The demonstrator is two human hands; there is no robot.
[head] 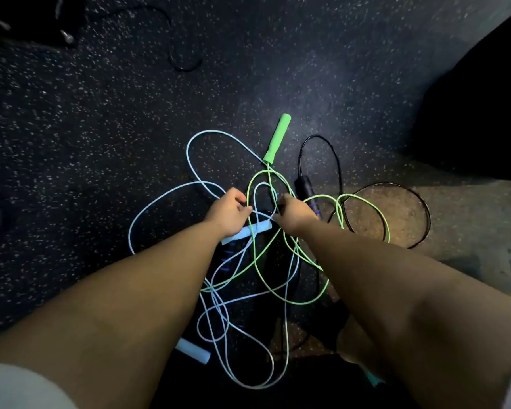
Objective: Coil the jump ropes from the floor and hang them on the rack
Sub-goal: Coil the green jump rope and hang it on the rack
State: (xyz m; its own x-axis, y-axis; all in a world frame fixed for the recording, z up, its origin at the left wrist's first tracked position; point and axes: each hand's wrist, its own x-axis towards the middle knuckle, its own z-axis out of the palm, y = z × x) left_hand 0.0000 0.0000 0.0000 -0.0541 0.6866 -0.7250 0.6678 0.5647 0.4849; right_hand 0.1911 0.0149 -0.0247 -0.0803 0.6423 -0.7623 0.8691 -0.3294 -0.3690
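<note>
Three jump ropes lie tangled on the dark speckled floor. The pale blue rope [160, 199] loops left and down, with one blue handle [247, 231] under my left hand [229, 212] and another blue handle [193, 350] lower down. The green rope [366, 202] spreads right, and its green handle [277, 137] points up and away. The black rope [419, 202] arcs to the right, with a black handle [303, 185] beside my right hand [295, 212]. My left hand grips the blue handle. My right hand pinches cords in the middle of the tangle; which cord it holds is unclear.
Another black cord [183, 64] curls on the floor at the upper middle. Dark equipment [27, 22] sits at the top left corner. A large dark shape [484, 113] fills the right side, next to a lighter tan floor patch [396, 214].
</note>
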